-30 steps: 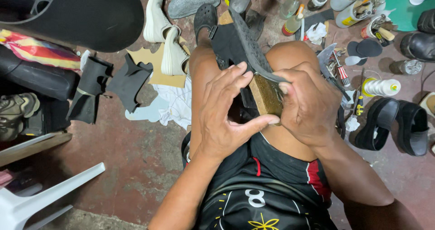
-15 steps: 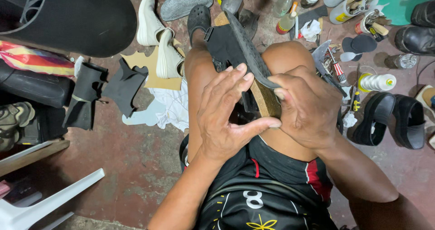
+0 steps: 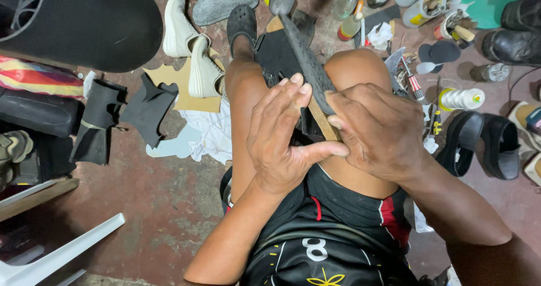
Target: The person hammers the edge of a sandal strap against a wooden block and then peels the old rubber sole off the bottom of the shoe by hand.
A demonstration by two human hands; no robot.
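one dark shoe sole (image 3: 307, 60) clenched by two hands, left (image 3: 282, 145) and right (image 3: 383, 131).

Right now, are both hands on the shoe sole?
Yes, the left hand and the right hand both grip the dark shoe sole held over the knees.

Only one view is given — a camera worn on the head, aimed steeply down over the person's own chest and knees. The two hands (image 3: 332, 134) are seen close, at the centre of the frame, with the forearms entering from the bottom edge. The reddish floor (image 3: 163, 201) is seen farther off — its clutter spreads across the upper half and both sides.
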